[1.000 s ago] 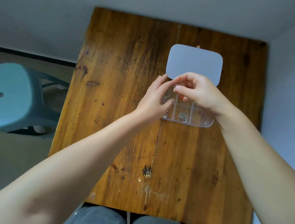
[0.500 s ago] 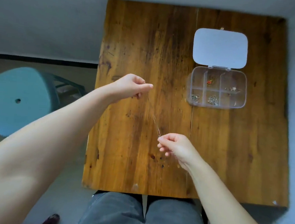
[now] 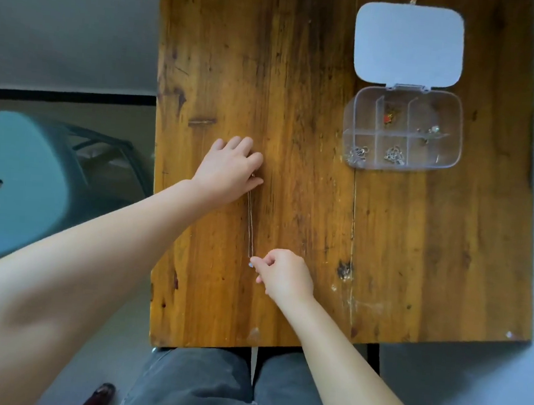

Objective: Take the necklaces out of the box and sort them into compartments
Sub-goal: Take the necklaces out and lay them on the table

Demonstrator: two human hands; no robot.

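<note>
Head view: left hand pinning one end of thin necklace flat on surface, right hand pinching other end, chain stretched straight between, presumably against tangling; compartment box lid-open, well beyond both.

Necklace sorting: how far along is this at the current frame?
Early to midway, by the look of it. Done: the box stands open on the table. In hand: one necklace is stretched straight between the left hand and right hand, low over or on the wood, well left of the box. Left: small jewellery still sits in four compartments; this chain needs placing.
</note>
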